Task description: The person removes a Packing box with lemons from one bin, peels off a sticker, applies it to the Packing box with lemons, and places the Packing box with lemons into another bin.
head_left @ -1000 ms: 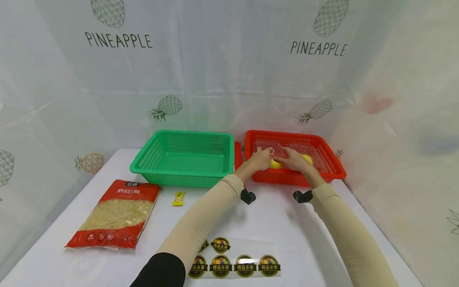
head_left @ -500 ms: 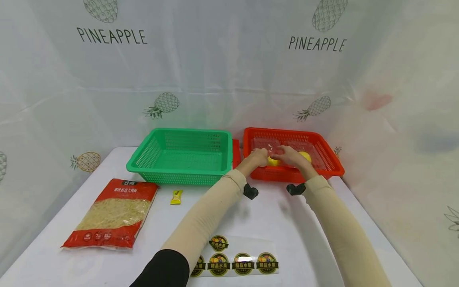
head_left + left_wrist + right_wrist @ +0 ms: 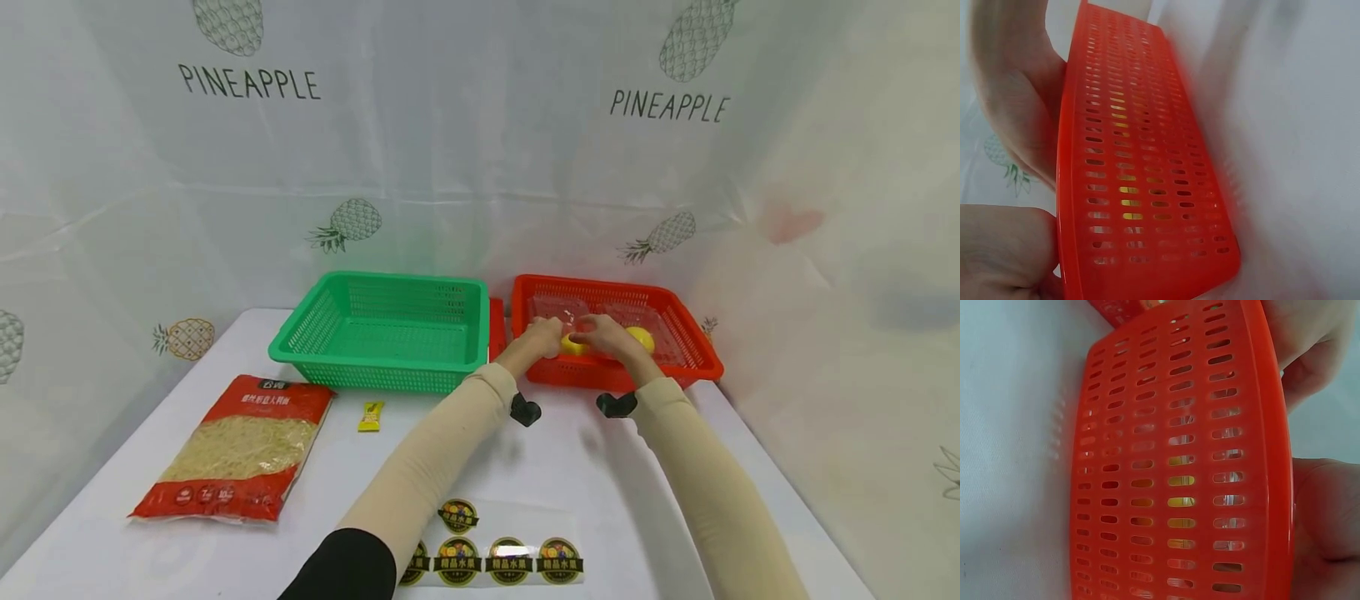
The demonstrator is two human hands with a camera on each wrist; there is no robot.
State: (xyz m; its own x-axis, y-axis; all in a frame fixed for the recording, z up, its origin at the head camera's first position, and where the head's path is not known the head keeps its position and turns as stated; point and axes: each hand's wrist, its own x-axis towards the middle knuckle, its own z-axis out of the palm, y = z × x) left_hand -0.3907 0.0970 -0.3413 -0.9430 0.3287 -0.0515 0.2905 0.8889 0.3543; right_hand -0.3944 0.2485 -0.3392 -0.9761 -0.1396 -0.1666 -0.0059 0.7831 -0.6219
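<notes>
In the head view, both hands reach into the red basket [image 3: 622,290]. A clear plastic box [image 3: 558,307] with a round yellow fruit [image 3: 574,345] lies there. My left hand [image 3: 542,337] is curled at the box's left side. Opposite, my right hand [image 3: 606,335] bends its fingers and thumb about the right side. A second yellow fruit [image 3: 641,337] shows by the right wrist, beside another clear box [image 3: 633,315]. The basket's slotted wall [image 3: 1135,162] hides the fingertips in the left wrist view. Through the slots [image 3: 1180,502] in the right wrist view, yellow shows.
The green basket [image 3: 405,340] stands left of the red one, with a red object [image 3: 497,329] between them. A pasta bag [image 3: 240,450] and a small yellow packet [image 3: 371,416] lie at left. A sticker sheet [image 3: 510,560] lies near the front of the white table [image 3: 570,467].
Both hands have stayed at the clear box. The right hand has moved slightly left and down, showing more of the right yellow fruit. The head view has dipped and risen a little.
</notes>
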